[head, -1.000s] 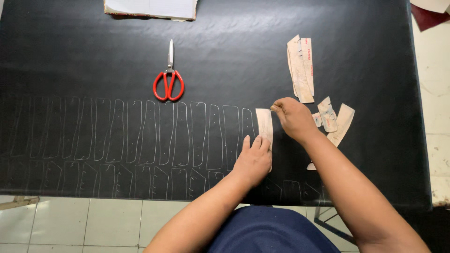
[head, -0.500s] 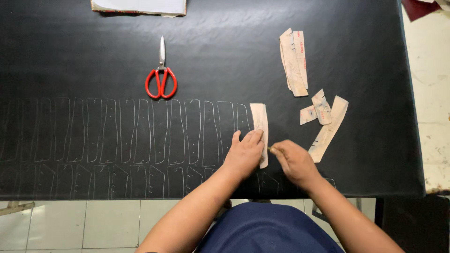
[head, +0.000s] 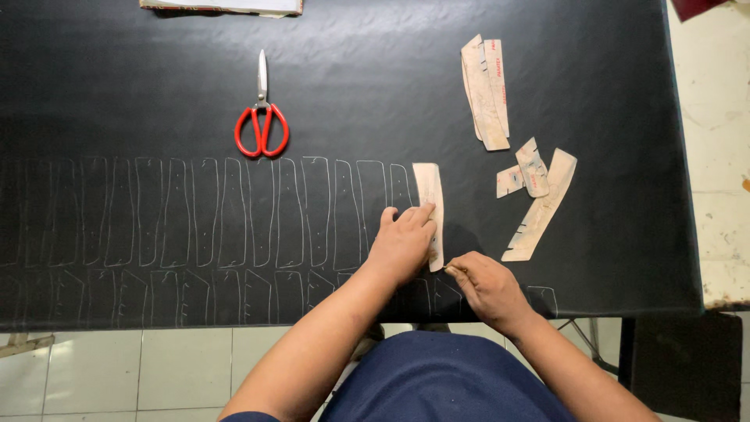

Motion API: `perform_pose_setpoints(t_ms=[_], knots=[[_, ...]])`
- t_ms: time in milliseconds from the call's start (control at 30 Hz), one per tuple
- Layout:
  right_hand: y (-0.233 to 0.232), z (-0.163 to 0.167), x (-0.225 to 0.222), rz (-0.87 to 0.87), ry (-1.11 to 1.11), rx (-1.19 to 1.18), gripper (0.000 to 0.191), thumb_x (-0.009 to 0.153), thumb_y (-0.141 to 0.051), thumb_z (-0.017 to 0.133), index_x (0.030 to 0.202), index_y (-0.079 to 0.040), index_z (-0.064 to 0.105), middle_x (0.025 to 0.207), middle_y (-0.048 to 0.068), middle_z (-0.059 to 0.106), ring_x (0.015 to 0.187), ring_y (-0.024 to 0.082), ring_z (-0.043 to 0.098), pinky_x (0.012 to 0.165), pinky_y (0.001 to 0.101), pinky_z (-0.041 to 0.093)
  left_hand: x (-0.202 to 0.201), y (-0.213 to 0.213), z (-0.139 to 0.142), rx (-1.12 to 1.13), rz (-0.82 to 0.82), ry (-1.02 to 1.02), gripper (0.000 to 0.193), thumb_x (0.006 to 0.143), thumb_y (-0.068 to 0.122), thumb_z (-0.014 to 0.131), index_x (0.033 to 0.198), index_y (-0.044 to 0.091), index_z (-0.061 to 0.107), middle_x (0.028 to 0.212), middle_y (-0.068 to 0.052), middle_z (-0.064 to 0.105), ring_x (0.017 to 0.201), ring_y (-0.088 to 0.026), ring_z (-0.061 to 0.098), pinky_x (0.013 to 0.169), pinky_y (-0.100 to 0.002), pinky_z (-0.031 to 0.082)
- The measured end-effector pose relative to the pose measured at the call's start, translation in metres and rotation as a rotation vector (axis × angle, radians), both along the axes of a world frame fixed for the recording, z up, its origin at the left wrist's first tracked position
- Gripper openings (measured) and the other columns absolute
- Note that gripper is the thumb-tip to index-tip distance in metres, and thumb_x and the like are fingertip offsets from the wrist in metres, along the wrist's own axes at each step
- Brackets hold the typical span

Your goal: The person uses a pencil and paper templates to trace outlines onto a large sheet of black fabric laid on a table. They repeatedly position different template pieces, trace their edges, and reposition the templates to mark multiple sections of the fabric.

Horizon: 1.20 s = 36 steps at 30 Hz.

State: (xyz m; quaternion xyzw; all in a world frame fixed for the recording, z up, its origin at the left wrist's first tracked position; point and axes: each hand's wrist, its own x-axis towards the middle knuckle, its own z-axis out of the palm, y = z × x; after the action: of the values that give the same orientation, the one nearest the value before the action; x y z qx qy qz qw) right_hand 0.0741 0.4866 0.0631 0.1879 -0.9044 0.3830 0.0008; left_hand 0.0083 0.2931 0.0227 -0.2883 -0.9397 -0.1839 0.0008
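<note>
A narrow tan cardboard template lies on a black sheet that covers the table. My left hand presses flat on the template's lower half. My right hand is pinched around a thin marking tool whose tip touches the template's bottom right corner. Rows of thin pale outlines of the same shape run across the sheet to the left of the template.
Red-handled scissors lie shut above the outlines. More cardboard templates sit at upper right and right. A stack of papers lies at the far edge. The sheet's front edge runs just below my hands, with tiled floor beneath.
My right hand came down from the template's top to its bottom right corner. My left hand stays pressed on the template. The view shifted slightly.
</note>
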Motion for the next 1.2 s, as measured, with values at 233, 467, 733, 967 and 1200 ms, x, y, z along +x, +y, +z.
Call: perform_pose_setpoints(t_ms=[233, 467, 733, 967, 1200], knots=[[-0.009, 0.003, 0.005, 0.048, -0.027, -0.02, 0.012, 0.093, -0.015, 0.067, 0.099, -0.004, 0.069, 0.089, 0.009, 0.069, 0.079, 0.028, 0.069, 0.071, 0.0363, 0.055, -0.001, 0.0, 0.006, 0.033, 0.002, -0.001, 0.059, 0.075, 0.021, 0.078, 0.13, 0.007, 0.061, 0.145, -0.006, 0.053, 0.128, -0.022, 0.052, 0.104, -0.055, 0.036], [-0.012, 0.0, 0.003, 0.082, -0.005, -0.038, 0.011, 0.094, -0.012, 0.067, 0.1, -0.003, 0.067, 0.09, 0.01, 0.069, 0.08, 0.029, 0.069, 0.071, 0.0368, 0.055, -0.006, -0.001, 0.007, 0.006, -0.021, -0.059, 0.057, 0.071, 0.024, 0.079, 0.122, 0.006, 0.065, 0.143, -0.006, 0.053, 0.136, -0.024, 0.047, 0.11, -0.057, 0.03], [-0.024, -0.006, -0.042, 0.049, 0.161, 0.038, 0.009, 0.095, -0.014, 0.067, 0.097, -0.005, 0.066, 0.089, 0.012, 0.066, 0.083, 0.033, 0.066, 0.075, 0.0416, 0.053, -0.03, -0.004, 0.006, 0.094, 0.006, -0.218, 0.025, 0.093, 0.014, 0.057, 0.109, 0.014, 0.076, 0.136, 0.0, 0.06, 0.13, -0.018, 0.055, 0.119, -0.062, 0.02], [-0.025, 0.001, -0.062, -0.071, 0.077, -0.015, 0.016, 0.097, -0.018, 0.064, 0.105, -0.005, 0.07, 0.095, 0.011, 0.069, 0.085, 0.031, 0.069, 0.075, 0.0391, 0.054, -0.042, -0.009, 0.014, 0.131, 0.032, -0.237, 0.03, 0.087, 0.003, 0.057, 0.105, 0.017, 0.077, 0.131, 0.005, 0.066, 0.121, -0.018, 0.062, 0.116, -0.061, 0.025], [-0.003, -0.007, -0.044, -0.106, -0.014, 0.006, 0.019, 0.098, -0.02, 0.062, 0.103, -0.004, 0.07, 0.097, 0.011, 0.071, 0.086, 0.03, 0.07, 0.076, 0.0382, 0.055, -0.037, -0.006, 0.014, 0.14, 0.046, -0.226, 0.018, 0.087, 0.01, 0.066, 0.098, 0.016, 0.078, 0.123, 0.008, 0.066, 0.111, -0.016, 0.066, 0.112, -0.061, 0.029]])
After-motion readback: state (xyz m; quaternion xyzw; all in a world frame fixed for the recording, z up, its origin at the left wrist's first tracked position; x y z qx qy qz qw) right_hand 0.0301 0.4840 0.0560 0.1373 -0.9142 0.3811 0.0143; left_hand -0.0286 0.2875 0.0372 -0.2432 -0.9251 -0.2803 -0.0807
